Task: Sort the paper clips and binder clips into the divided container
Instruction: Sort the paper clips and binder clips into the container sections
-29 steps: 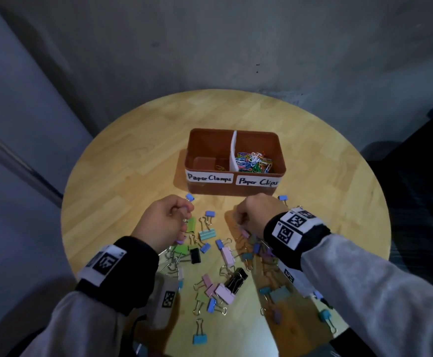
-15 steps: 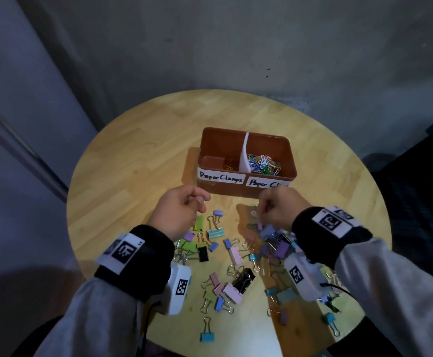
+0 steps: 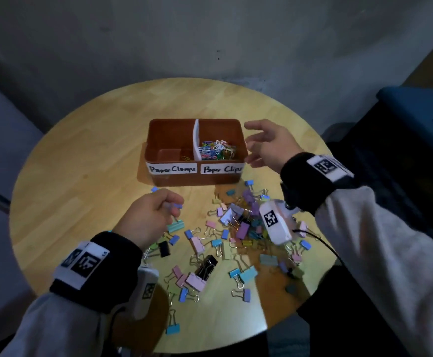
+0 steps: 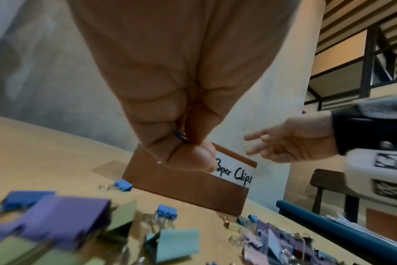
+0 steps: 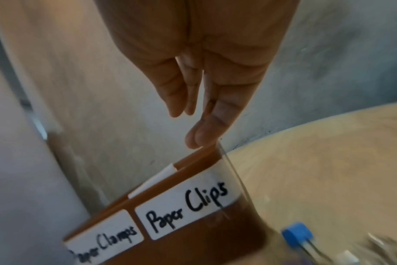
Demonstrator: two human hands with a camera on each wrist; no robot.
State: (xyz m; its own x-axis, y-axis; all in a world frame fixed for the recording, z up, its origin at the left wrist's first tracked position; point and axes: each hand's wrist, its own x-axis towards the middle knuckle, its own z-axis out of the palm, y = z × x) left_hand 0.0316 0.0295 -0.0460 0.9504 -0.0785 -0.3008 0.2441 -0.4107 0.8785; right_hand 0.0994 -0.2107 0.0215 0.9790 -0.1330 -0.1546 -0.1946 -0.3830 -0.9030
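The brown divided container (image 3: 197, 179) stands mid-table, labelled "Paper Clamps" on the left and "Paper Clips" on the right. Coloured paper clips (image 3: 216, 150) fill the right compartment; the left one looks almost bare. My right hand (image 3: 255, 143) hovers at the container's right end with fingers (image 5: 201, 136) straight and nothing in them. My left hand (image 3: 169, 204) is curled above the left side of the binder clip pile (image 3: 236, 228) and pinches a small blue clip (image 4: 181, 139). Most of that clip is hidden by the fingers.
The round wooden table (image 3: 81, 150) has bare wood to the left of and behind the container. Binder clips spread from the container's front to the near edge. A dark blue surface (image 3: 416, 112) with papers stands to the right. A grey wall is behind.
My right hand lifted off the pile, moved up to the container's right end and opened. My left hand stayed curled over the pile's left side.
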